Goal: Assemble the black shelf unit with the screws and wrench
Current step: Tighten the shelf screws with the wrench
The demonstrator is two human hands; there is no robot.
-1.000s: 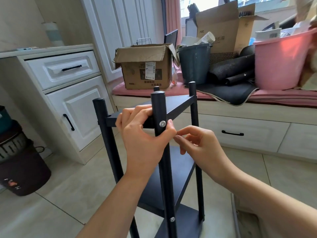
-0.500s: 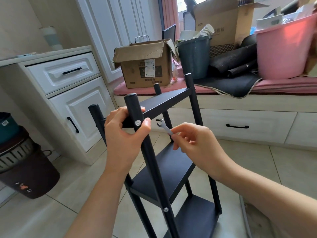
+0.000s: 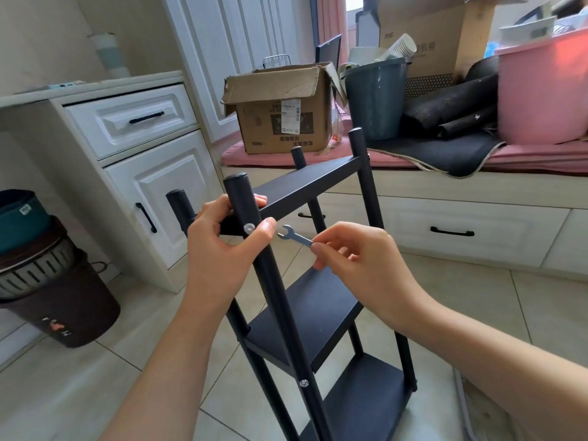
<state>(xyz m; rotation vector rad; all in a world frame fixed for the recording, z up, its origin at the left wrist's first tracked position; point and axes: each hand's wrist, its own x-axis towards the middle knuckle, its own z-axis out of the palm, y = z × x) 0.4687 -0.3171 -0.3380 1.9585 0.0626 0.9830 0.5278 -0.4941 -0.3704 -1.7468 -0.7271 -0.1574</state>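
Observation:
The black shelf unit point(image 3: 321, 183) stands on the tiled floor, tilted, with three shelves and round posts. My left hand point(image 3: 219, 246) grips the near front post at the top shelf, thumb beside a silver screw point(image 3: 248, 228) in that post. My right hand point(image 3: 356, 259) pinches the handle of a small silver wrench point(image 3: 294, 237), whose open jaw points left, a short gap from the screw and my left thumb. A second screw point(image 3: 304, 382) sits lower on the same post.
A white cabinet point(image 3: 133, 173) with black handles stands left, with a dark basket point(image 3: 54, 291) in front. Behind is a window seat with a cardboard box point(image 3: 280, 113), a grey bin point(image 3: 375, 100), black mats and a pink tub point(image 3: 541, 90).
The shelf unit tipped and shifted left in view. My right hand drew back from the top screw and now shows the wrench held just right of it. My left hand kept its grip.

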